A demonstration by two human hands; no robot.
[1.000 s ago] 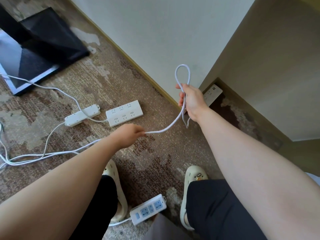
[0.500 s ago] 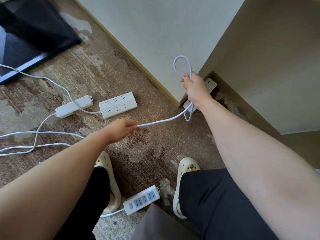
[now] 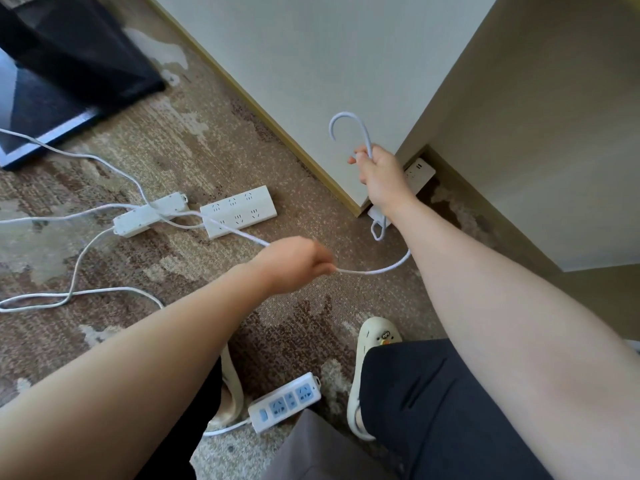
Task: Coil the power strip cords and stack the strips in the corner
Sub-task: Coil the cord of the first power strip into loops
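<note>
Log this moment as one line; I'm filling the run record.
phase: coiling | right hand: grips cord loops | left hand: pinches cord, feeding | strips on carpet: unstacked

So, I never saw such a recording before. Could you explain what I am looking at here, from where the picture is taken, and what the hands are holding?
There is no machine here. A person wears a camera on the head, so you look down along their two bare arms to the carpet.

The right hand grips a white cord gathered into loops; one loop stands above the fist. The left hand pinches the same cord lower down with its fingers.

On the carpet lie a wide white power strip and a narrow one beside it, with loose cords running left. Another strip with blue sockets lies between the person's cream shoes. One more strip lies in the corner behind the right hand.
</note>
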